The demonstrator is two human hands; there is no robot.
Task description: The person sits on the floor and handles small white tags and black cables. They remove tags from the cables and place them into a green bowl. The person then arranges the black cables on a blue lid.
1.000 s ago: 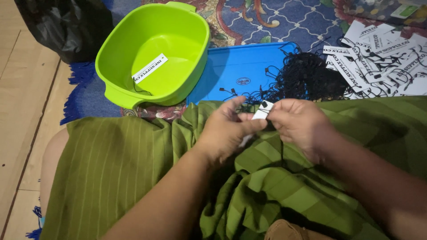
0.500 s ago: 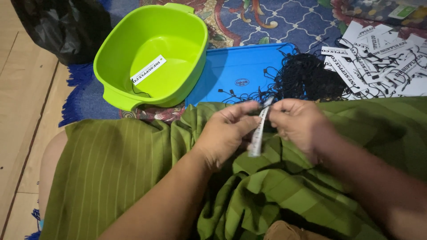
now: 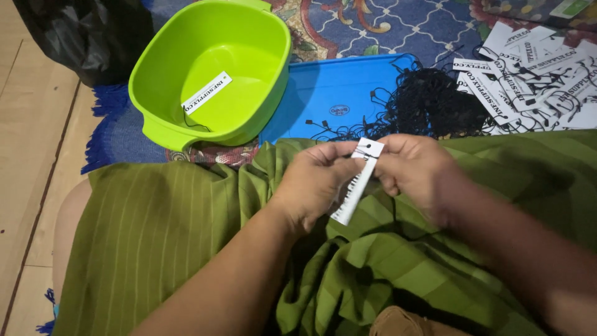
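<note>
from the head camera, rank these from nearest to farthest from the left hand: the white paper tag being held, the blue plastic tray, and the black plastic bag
1. White paper tag: pinched at the left hand, just to its right.
2. Blue plastic tray: on the rug beyond the hands.
3. Black plastic bag: far upper left corner.

We see a narrow white tag pinched between both hands, another white tag in the green basin, and a pile of white tags upper right.

The right hand is blurred; its fingertips hide behind the paper tag.
</note>
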